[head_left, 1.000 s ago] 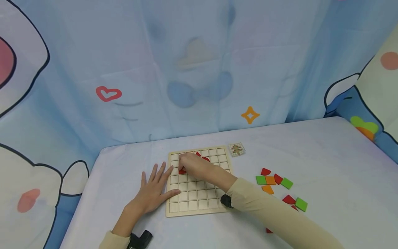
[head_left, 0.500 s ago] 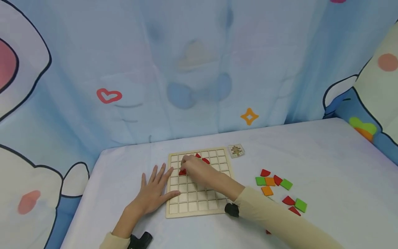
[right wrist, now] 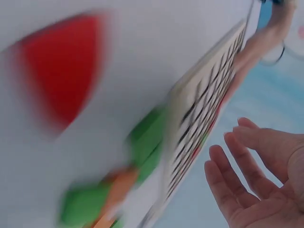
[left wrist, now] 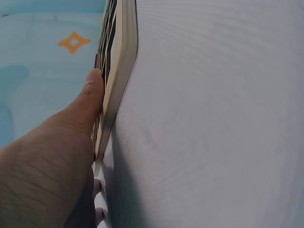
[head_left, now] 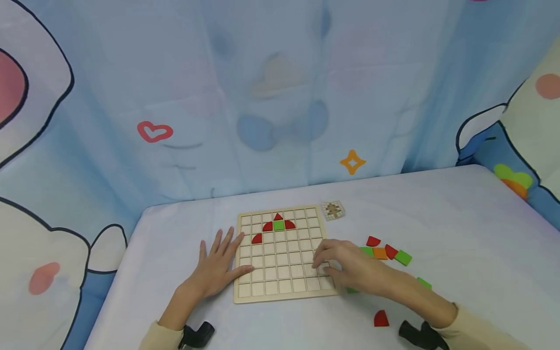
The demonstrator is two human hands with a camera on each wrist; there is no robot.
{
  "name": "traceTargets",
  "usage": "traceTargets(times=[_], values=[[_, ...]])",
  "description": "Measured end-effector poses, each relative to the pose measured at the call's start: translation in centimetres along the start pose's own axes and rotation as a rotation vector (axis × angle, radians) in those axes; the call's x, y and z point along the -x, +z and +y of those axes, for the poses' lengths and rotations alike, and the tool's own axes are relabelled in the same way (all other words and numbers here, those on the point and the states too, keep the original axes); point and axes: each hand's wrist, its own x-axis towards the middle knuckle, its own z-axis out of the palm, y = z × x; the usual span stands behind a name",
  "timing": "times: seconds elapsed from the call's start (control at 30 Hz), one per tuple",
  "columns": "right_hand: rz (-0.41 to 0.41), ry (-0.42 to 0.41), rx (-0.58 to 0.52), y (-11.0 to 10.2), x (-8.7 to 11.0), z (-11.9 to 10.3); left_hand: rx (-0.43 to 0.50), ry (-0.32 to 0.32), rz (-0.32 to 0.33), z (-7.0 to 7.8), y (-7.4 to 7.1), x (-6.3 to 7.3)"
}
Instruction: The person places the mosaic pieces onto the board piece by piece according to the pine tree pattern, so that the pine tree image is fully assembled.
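A wooden grid board (head_left: 276, 274) lies on the table, bearing a red triangle (head_left: 278, 217), a green square (head_left: 278, 225) and several red quarter-circle pieces (head_left: 257, 238). My left hand (head_left: 215, 272) is spread at the board's left side, its thumb resting on the edge; the left wrist view shows that thumb (left wrist: 90, 97) against the board's rim. Over the board's right edge hovers my right hand (head_left: 352, 267), fingers loosely bent, nothing visible in them. In the right wrist view this hand (right wrist: 266, 175) has its fingers apart and its palm bare.
Right of the board lie loose tiles, among them an orange one (head_left: 380, 253), a green square (head_left: 403, 257) and a red quarter circle (head_left: 381, 318). Some are partly hidden by the right arm. A small patterned card (head_left: 333, 210) sits beyond the board's top right corner.
My right hand has left the red piece at the board's upper left and moved right to the board's right edge, uncovering the pieces on the grid. The left hand stays put.
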Motion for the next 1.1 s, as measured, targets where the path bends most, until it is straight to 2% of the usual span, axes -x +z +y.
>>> traceTargets(times=[0.17,0.3,0.53,0.7,0.87,1.1], values=[[0.083,0.075,0.012,-2.4,2.6,3.0,-0.011,-0.004,-0.009,-0.3,-0.2,0.1],[0.124,0.094,0.019,-3.2,3.1,4.4,0.004,-0.002,-0.005,-0.4,-0.3,0.2],[0.074,0.172,0.056,-2.6,2.9,6.0,0.012,-0.006,-0.005,-0.5,0.0,0.4],[0.083,0.239,0.094,-2.4,3.0,6.5,0.014,0.002,0.0,-0.4,0.2,0.2],[0.104,0.294,0.066,-2.7,3.1,6.7,0.009,0.006,-0.004,-0.1,0.1,0.0],[0.065,0.344,0.034,-3.1,2.7,7.0,0.002,0.004,-0.016,0.1,0.1,-0.1]])
